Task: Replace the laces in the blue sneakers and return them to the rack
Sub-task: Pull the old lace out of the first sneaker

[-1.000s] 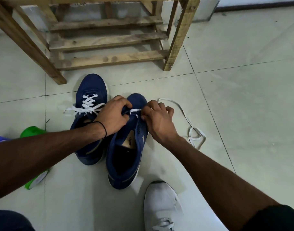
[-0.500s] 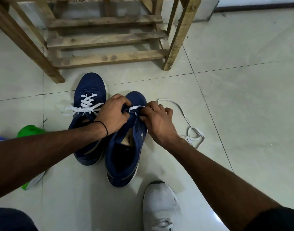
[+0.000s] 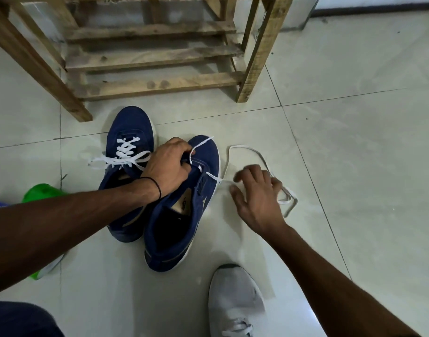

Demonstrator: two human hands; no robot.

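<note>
View from a head camera, looking down at a pale tiled floor (image 3: 354,166). Two blue sneakers stand side by side in the middle, toes pointing away, just in front of a wooden slatted rack (image 3: 160,83) at the far side.

The left sneaker (image 3: 133,122) is already threaded with a white lace, its two ends lying loose and untied. The right sneaker (image 3: 177,224) is only begun: the loose lace (image 3: 240,147) shows at the eyelets nearest the toe, and most of it trails off to the right in a loop on the floor.

The left hand (image 3: 168,164) is curled tightly over the front of the right sneaker's opening, holding it steady; a short lace end sticks out past its fingers over the toe. The right hand (image 3: 255,193) is open, fingers spread, low over the trailing lace to the right of the shoe. It grips nothing, and whether the fingertips touch the lace cannot be told.

The step in hand appears to be lacing the second sneaker. The next move likely calls for pinching the free end on the floor and feeding it through the next empty eyelet while the left hand keeps the shoe from sliding. Tying and racking both shoes remain undone.

Counted: two blue sneakers, two white laces, one rack, two hands. Also one grey shoe (image 3: 235,293) at the near edge and one green object (image 3: 42,190) at the left edge, partly hidden by the forearm.
</note>
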